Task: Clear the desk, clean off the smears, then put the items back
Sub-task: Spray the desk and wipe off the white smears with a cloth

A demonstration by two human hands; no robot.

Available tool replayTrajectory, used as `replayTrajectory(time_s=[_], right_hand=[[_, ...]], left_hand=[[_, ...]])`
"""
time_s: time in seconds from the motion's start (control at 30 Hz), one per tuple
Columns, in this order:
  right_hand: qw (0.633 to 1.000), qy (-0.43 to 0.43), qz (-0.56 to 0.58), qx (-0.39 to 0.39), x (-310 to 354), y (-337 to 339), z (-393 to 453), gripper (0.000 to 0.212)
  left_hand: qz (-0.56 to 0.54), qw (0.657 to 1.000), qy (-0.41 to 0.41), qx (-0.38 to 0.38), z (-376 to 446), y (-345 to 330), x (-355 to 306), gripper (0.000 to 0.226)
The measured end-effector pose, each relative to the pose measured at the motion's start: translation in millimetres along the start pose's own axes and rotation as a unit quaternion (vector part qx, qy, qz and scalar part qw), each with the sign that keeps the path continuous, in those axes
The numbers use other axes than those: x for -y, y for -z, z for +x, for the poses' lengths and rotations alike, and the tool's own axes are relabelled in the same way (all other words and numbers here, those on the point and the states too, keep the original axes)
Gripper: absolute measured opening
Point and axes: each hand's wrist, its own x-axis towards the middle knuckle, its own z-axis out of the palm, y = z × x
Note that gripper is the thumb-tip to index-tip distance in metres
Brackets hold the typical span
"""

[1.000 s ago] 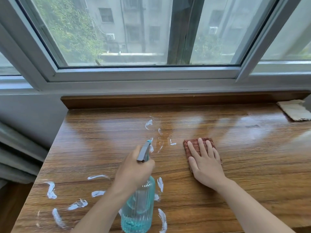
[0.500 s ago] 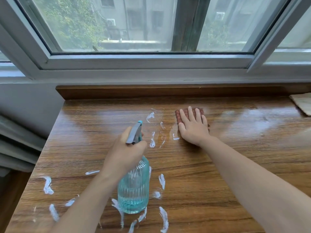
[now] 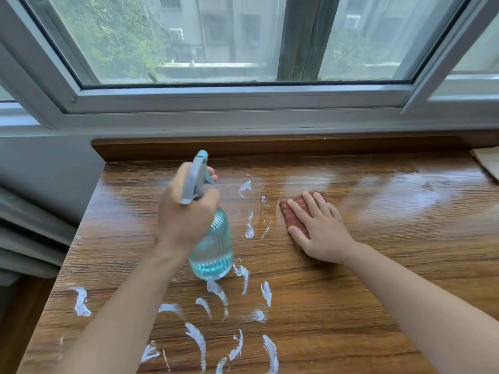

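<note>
— Wood grain, glossy and brown: that worktop (image 3: 378,279) fills the view under the window (image 3: 216,49). What's on it?

— White smears (image 3: 198,338), mostly. A thick scatter near the front edge towards the left, and a thinner cluster further back in the middle, between the two hands. The right part of the surface shines with reflected light.

— And the arms?

— Both are bare and reach forward from the near edge. The left hand (image 3: 186,211) is raised, with its grip clamped around the neck of a spray bottle (image 3: 213,247). The fingers curl round the front by the trigger, and the grey head points away towards the window. The bottle is clear ribbed plastic with blue liquid low inside. Whether its base touches the wood I cannot tell.

— The right one?

— The right hand (image 3: 318,233) lies flat, palm down, fingers straight and slightly spread, pressing a reddish cloth (image 3: 293,214) onto the worktop just right of the middle smears. Its grip is open, nothing pinched.

— Anything else?

— A pale rag (image 3: 488,163) at the far right edge.
</note>
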Motion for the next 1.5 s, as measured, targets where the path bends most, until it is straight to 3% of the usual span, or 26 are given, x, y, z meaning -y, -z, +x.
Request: replayTrajectory(time_s=[0.23, 0.57, 0.77, 0.93, 1.13, 1.23, 1.33, 1.5], right_hand=[[0.996, -0.084, 0.028, 0.016, 18.4, 11.1, 55.1, 0.068], [1.0, 0.017, -0.013, 0.002, 5.2, -4.9, -30.1, 0.069], [1.0, -0.024, 0.008, -0.014, 8.0, 11.5, 32.7, 0.068], [0.996, -0.07, 0.056, 0.027, 21.0, 23.2, 85.5, 0.061], [0.995, 0.097, -0.02, -0.009, 35.1, 2.5, -5.5, 0.059], [0.992, 0.122, -0.031, 0.01, 26.3, -1.8, -33.4, 0.06], [0.997, 0.066, -0.05, -0.003, 20.9, 4.7, 7.7, 0.062], [0.995, -0.084, 0.04, 0.025, 42.9, 22.4, 99.8, 0.063]], left_hand=[[0.078, 0.991, -0.102, -0.048, 47.0, 0.6, 30.8, 0.033], [0.116, 0.978, -0.172, -0.014, 49.9, -3.6, 41.3, 0.036], [0.128, 0.981, -0.148, -0.013, 58.9, -5.7, 45.5, 0.035], [0.141, 0.982, -0.123, -0.007, 62.7, -12.4, 41.7, 0.034], [0.15, 0.98, -0.127, -0.004, 63.5, -14.3, 40.8, 0.032], [0.148, 0.98, -0.136, -0.009, 63.2, -12.6, 42.2, 0.034], [0.153, 0.979, -0.133, -0.012, 62.4, -12.7, 40.5, 0.034], [0.162, 0.978, -0.129, -0.012, 61.7, -13.4, 39.7, 0.033]])
